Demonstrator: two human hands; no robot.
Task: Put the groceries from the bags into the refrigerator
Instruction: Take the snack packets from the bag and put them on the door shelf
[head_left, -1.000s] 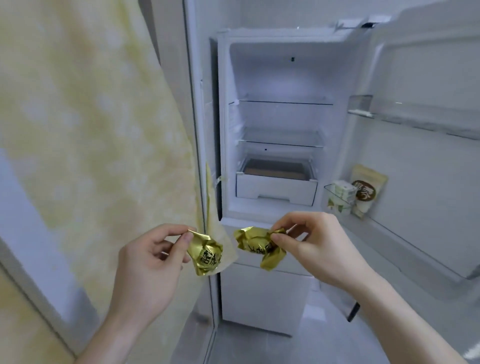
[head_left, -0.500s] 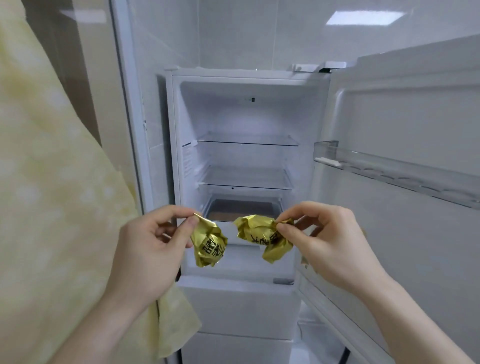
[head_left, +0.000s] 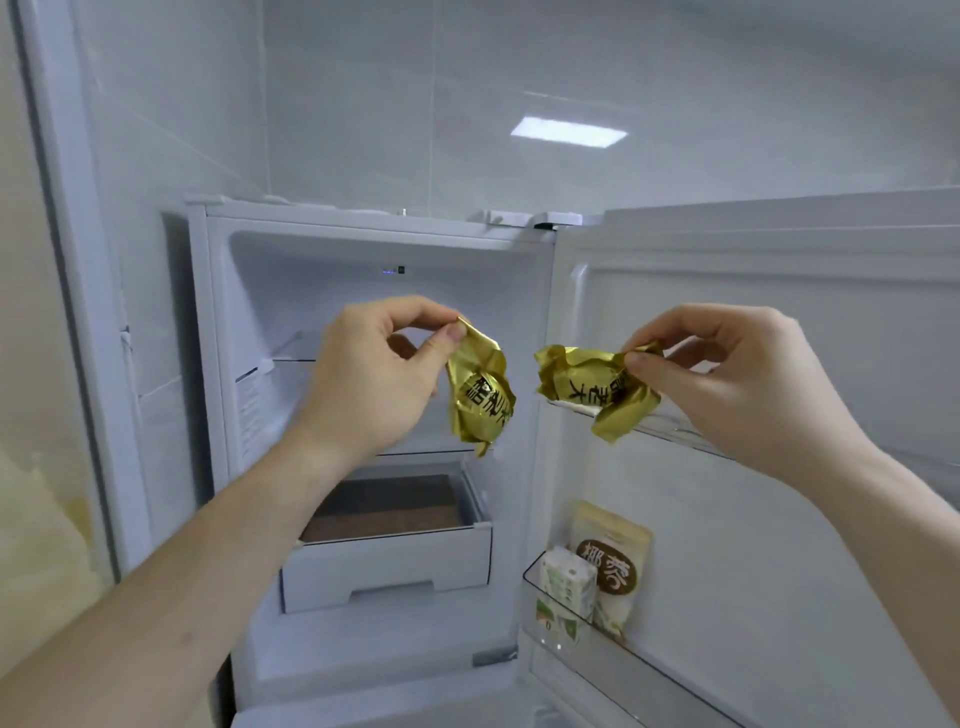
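Pale grey-white glossy wall tiles (head_left: 363, 104) fill the far wall, split by thin grout lines. A rectangular ceiling light's reflection (head_left: 569, 132) shines on the tiles at upper right. A white vertical frame (head_left: 67, 260) runs down the left side, with a plain cream surface at the far left edge. A pale yellow mottled fabric (head_left: 36, 545) hangs at lower left.

Before the open refrigerator (head_left: 363, 249) the left hand (head_left: 374, 374) held one packet (head_left: 480, 395) in front of the shelves, the right hand (head_left: 727, 384) held another packet (head_left: 592, 389) before the upper door shelf (head_left: 675, 428), while a carton (head_left: 566, 592) stood beside a pouch (head_left: 615, 561) in the lower door bin (head_left: 571, 631), right of the drawer (head_left: 389, 566).
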